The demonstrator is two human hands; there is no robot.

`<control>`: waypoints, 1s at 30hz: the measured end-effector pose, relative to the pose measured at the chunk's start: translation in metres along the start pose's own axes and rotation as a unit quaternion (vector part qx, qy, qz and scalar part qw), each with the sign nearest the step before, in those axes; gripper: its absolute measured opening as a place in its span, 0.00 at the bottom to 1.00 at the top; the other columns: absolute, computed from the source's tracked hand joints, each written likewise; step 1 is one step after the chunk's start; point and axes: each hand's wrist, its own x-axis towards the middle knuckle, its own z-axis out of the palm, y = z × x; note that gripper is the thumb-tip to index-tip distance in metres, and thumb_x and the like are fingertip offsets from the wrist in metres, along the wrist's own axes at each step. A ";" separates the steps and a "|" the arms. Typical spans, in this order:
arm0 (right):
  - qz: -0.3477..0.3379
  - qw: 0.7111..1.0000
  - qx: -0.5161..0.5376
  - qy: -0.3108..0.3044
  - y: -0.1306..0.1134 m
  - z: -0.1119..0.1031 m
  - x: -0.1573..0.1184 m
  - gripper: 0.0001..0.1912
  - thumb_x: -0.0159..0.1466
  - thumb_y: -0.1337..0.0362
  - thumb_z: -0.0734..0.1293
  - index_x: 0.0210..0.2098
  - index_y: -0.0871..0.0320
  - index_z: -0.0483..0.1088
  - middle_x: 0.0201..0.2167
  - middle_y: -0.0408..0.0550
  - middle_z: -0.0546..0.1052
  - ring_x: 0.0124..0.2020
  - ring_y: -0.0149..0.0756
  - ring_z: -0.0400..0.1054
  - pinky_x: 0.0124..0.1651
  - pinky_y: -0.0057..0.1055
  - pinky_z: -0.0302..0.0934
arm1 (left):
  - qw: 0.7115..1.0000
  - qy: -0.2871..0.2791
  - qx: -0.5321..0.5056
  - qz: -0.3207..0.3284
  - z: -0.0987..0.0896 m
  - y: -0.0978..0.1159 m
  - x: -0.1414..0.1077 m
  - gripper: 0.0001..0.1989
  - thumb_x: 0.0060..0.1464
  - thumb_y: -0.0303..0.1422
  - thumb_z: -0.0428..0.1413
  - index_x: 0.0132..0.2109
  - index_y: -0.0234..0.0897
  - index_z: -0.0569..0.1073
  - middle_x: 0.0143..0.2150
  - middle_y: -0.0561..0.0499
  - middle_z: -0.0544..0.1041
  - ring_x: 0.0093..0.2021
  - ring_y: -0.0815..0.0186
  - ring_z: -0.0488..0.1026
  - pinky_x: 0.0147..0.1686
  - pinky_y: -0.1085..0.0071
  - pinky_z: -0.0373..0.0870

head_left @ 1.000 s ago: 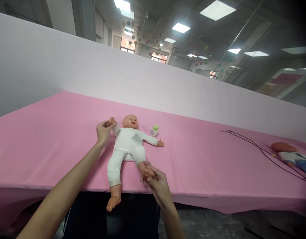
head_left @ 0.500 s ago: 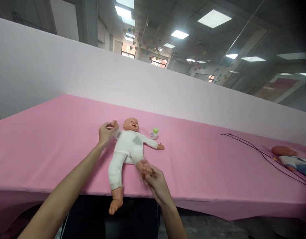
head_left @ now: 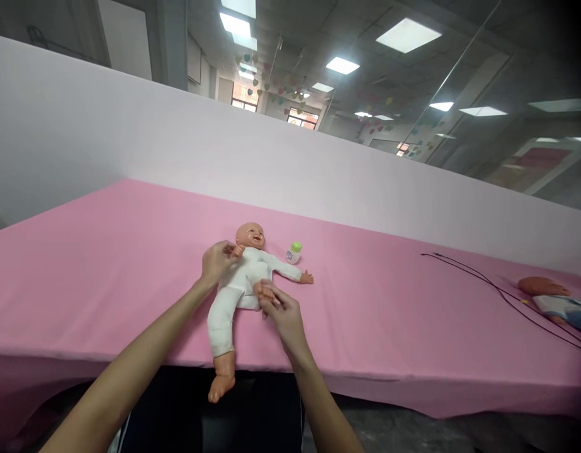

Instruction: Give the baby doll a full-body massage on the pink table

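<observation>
A baby doll (head_left: 245, 270) in a white suit lies on its back on the pink-covered table (head_left: 366, 302), head toward the wall. My left hand (head_left: 218, 261) grips the doll's arm at its small hand, bent in over the chest. In my right hand (head_left: 281, 309) is the doll's foot, with that leg folded up toward the belly. The doll's other arm lies stretched out to the right, and its other leg hangs straight over the table's front edge. Beside the doll's head stands a small jar (head_left: 294, 253) with a green lid.
A second doll (head_left: 549, 296) in white and blue lies at the far right, next to a thin black cord (head_left: 488, 283). Behind the table runs a low white wall (head_left: 294, 170) with glass above it.
My left hand has moved right, bringing the doll's arm from out at the side onto its chest. My right hand has moved up and slightly left, folding the leg toward the belly.
</observation>
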 end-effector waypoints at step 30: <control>0.008 1.000 0.012 -0.019 -0.002 0.004 0.029 0.26 0.57 0.54 0.79 0.51 0.60 0.81 0.47 0.55 0.81 0.29 0.30 0.71 0.29 0.25 0.59 | 0.994 -0.018 0.046 0.094 0.007 -0.015 -0.022 0.09 0.59 0.42 0.61 0.41 0.43 0.81 0.42 0.48 0.83 0.41 0.58 0.78 0.40 0.66 0.69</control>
